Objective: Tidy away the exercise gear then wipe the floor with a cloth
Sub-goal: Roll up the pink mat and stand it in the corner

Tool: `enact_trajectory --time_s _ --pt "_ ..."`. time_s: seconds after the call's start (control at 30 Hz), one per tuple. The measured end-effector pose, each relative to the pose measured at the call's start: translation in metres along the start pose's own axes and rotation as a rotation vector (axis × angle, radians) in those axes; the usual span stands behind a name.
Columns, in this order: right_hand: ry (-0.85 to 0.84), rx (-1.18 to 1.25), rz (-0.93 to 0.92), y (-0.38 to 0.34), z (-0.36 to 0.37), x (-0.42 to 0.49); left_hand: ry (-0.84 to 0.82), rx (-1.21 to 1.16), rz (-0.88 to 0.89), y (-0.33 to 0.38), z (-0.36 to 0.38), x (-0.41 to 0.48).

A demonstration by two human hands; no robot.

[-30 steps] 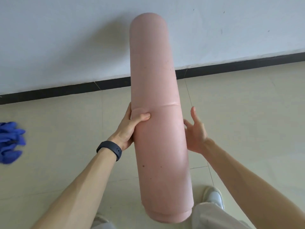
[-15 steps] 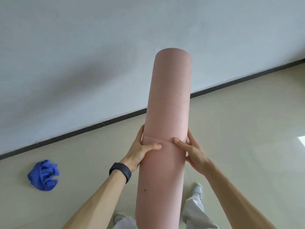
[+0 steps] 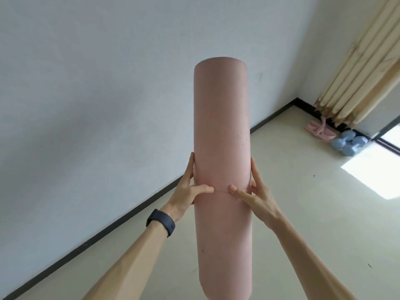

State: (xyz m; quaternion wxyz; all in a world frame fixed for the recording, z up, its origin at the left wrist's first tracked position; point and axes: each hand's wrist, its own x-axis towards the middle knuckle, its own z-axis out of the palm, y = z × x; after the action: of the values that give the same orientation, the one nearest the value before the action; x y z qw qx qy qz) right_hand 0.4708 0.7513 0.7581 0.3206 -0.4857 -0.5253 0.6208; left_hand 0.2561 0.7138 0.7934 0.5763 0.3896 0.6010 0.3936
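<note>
Between the palms, the rolled mat (image 3: 221, 135) is held upright, its long axis vertical, with the left hand (image 3: 187, 192) and right hand (image 3: 257, 194) clasped equally near, fingers (image 3: 252, 169) pressed flat along its sides.

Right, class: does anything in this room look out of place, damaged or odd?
Nothing stands out. Both hands, left and right, hold the rolled pink mat upright; blue dumbbells and a pink strap sit together in the corner.

Pale tiled floor (image 3: 292, 213), 2 blue dumbbells (image 3: 348, 144) (touching), pink strap (image 3: 320, 131) just beside them, near the corner
</note>
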Motion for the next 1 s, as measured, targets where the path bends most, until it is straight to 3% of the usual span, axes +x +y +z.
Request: enact_trajectory --time_s 0.33,0.5,1.0 --pt "0.214 -0.065 -0.11 -0.072 -0.177 0.077 -0.101 0.009 0.166 0.115 0.141 0.143" --pt "0.262 -0.048 -0.153 -0.089 -0.25 0.159 0.036 0.005 0.216 0.146 0.213 0.246" --pt "0.403 0.059 -0.044 -0.113 -0.549 0.355 -0.056 0.08 0.187 0.239 0.438 0.538"
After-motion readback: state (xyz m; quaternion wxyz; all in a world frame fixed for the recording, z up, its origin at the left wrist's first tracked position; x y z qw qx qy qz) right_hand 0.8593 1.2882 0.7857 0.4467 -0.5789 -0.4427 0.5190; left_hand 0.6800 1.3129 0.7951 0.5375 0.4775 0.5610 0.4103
